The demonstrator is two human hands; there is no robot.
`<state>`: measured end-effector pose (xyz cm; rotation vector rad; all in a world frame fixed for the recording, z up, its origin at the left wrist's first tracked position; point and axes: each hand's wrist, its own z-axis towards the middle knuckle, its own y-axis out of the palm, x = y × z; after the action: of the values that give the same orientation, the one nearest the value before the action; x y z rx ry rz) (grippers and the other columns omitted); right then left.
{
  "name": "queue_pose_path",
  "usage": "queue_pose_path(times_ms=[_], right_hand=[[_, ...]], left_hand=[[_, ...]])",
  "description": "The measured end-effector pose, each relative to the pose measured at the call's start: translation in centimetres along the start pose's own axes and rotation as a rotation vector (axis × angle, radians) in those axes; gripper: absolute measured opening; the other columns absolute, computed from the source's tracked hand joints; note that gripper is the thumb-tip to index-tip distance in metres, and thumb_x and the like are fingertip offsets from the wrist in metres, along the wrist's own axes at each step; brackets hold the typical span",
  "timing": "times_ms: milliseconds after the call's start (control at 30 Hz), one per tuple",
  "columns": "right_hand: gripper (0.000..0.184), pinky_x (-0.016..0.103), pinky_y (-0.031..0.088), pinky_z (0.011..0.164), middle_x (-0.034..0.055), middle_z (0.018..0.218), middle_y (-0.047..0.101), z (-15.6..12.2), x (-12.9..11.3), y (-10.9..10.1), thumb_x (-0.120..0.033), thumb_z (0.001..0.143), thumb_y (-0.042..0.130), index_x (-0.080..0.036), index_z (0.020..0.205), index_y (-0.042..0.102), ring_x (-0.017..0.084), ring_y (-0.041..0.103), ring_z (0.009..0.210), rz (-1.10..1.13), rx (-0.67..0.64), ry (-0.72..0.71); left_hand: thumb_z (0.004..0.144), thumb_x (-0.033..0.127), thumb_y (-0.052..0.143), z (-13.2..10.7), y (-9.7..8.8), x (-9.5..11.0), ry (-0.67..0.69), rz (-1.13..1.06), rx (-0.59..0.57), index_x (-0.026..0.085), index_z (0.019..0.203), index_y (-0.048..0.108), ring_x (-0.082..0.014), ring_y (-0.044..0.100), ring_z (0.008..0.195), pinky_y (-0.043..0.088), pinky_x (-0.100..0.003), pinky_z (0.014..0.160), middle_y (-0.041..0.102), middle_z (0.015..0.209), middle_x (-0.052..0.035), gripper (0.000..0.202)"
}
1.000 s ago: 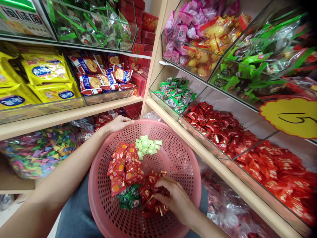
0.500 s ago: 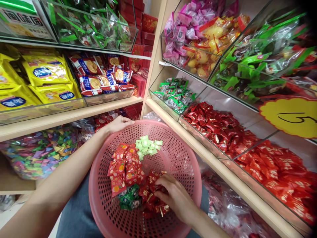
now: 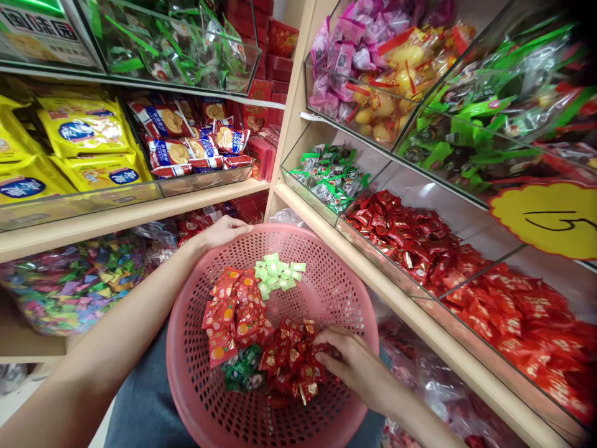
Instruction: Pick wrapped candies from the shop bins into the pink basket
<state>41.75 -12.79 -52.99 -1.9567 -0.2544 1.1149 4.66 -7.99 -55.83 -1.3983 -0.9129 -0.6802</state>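
A round pink perforated basket (image 3: 336, 292) rests on my lap. Inside it lie pale green candies (image 3: 278, 274), orange-red candy packets (image 3: 233, 311), a few dark green candies (image 3: 242, 373) and a heap of red foil candies (image 3: 293, 361). My left hand (image 3: 224, 231) grips the basket's far left rim, fingers curled over the edge. At the basket's near right side, my right hand (image 3: 354, 364) has loosely bent fingers whose tips touch the red foil candies, with nothing clearly held.
Shelves surround me. On the right, clear bins hold red foil candies (image 3: 405, 236), green-wrapped candies (image 3: 331, 174) and more red packets (image 3: 522, 317); a yellow price tag (image 3: 550, 218) hangs there. To the left are yellow packs (image 3: 84, 130), biscuit packs (image 3: 186, 143) and multicoloured candies (image 3: 74, 280).
My right hand has slid right and back off the red foil candies, leaving them spread wider in the basket. The left hand has stayed on the rim.
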Motion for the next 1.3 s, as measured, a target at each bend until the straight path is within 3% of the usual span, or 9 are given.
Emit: queue_pose_path(times_ms=[300, 567, 833, 1067, 1300], right_hand=[[0.018, 0.026, 0.038, 0.068, 0.002, 0.08, 0.06, 0.2, 0.8, -0.8, -0.024, 0.084, 0.041, -0.021, 0.08, 0.058, 0.016, 0.054, 0.078, -0.145, -0.073, 0.033], [0.013, 0.024, 0.036, 0.068, 0.0025, 0.079, 0.063, 0.4, 0.7, -0.3, -0.019, 0.078, 0.049, -0.02, 0.077, 0.061, 0.016, 0.056, 0.079, -0.178, -0.215, 0.09], [0.016, 0.023, 0.036, 0.064, -0.0001, 0.074, 0.061, 1.9, 0.4, -1.9, -0.026, 0.083, 0.047, -0.019, 0.075, 0.059, 0.013, 0.053, 0.07, -0.018, -0.034, 0.001], [0.015, 0.023, 0.035, 0.061, -0.0008, 0.071, 0.059, 6.1, 1.8, 0.8, -0.029, 0.08, 0.052, -0.018, 0.07, 0.056, 0.012, 0.052, 0.068, 0.005, 0.094, -0.004], [0.015, 0.025, 0.036, 0.066, 0.0039, 0.084, 0.06, 9.3, 2.2, 2.8, -0.032, 0.08, 0.052, -0.018, 0.079, 0.056, 0.016, 0.054, 0.079, -0.274, 0.026, 0.137]], left_hand=[[0.069, 0.054, 0.054, -0.1, 0.1, 0.2, -0.003, 0.008, 0.003, 0.014, 0.079, 0.07, -0.0119, 0.054, 0.06, 0.042, -0.022, 0.059, 0.067, 0.069, -0.0007, 0.044], [0.07, 0.054, 0.053, 0.1, 0.0, -0.2, 0.008, 0.003, -0.013, 0.014, 0.081, 0.07, -0.0121, 0.055, 0.06, 0.043, -0.022, 0.059, 0.067, 0.072, -0.0013, 0.044], [0.07, 0.053, 0.054, 0.1, 0.0, -0.2, 0.016, 0.012, -0.005, 0.014, 0.078, 0.07, -0.0117, 0.055, 0.059, 0.042, -0.022, 0.058, 0.067, 0.07, -0.0013, 0.042], [0.07, 0.053, 0.054, 0.1, 0.0, -0.5, 0.025, 0.01, 0.004, 0.015, 0.08, 0.07, -0.0117, 0.054, 0.059, 0.041, -0.021, 0.058, 0.067, 0.069, -0.0003, 0.043], [0.071, 0.053, 0.052, 0.1, 0.0, -0.3, 0.028, 0.043, 0.007, 0.015, 0.079, 0.07, -0.0118, 0.054, 0.06, 0.041, -0.021, 0.058, 0.067, 0.07, 0.0, 0.043]])
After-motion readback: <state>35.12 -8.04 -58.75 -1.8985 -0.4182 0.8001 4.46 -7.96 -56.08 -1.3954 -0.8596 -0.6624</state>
